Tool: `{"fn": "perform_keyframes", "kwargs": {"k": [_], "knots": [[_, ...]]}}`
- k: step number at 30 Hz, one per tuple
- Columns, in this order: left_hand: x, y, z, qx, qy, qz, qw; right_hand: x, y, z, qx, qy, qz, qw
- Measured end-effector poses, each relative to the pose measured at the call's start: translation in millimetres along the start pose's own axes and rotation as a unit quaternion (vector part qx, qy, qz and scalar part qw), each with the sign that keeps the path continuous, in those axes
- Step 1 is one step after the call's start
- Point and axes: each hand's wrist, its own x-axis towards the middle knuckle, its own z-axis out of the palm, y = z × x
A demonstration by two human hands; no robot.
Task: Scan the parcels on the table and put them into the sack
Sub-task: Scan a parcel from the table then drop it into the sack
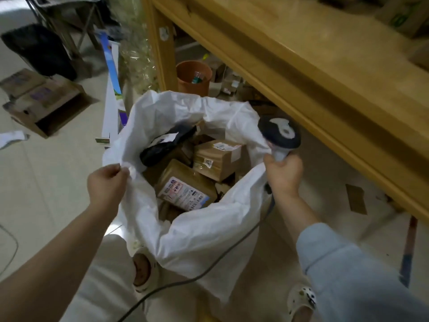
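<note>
A big white sack (197,233) stands open on the floor below me. Inside lie several parcels: a brown box (218,159), a brown padded parcel with a printed label (185,189) and a black plastic mailer (167,142). My left hand (105,184) pinches the sack's left rim. My right hand (284,175) grips a grey handheld scanner (279,133) by its handle, and seems to press the sack's right rim against it. The scanner's cable (209,270) trails down over the sack towards the floor.
A wooden table (313,66) runs along the right, its edge just above the scanner. Beneath it stand an orange bin (193,77) and small boxes. An open cardboard box (46,105) lies on the floor at left. My feet in slippers show below the sack.
</note>
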Motion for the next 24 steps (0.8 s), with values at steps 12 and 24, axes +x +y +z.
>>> {"fn": "perform_keyframes", "kwargs": {"k": [12, 24], "knots": [[9, -47, -1, 0.215, -0.023, -0.049, 0.975, -3, 55, -1, -0.125, -0.073, 0.118, 0.982], [-45, 28, 25, 0.363, -0.124, 0.069, 0.921, -28, 25, -36, -0.065, -0.125, 0.127, 0.982]]}}
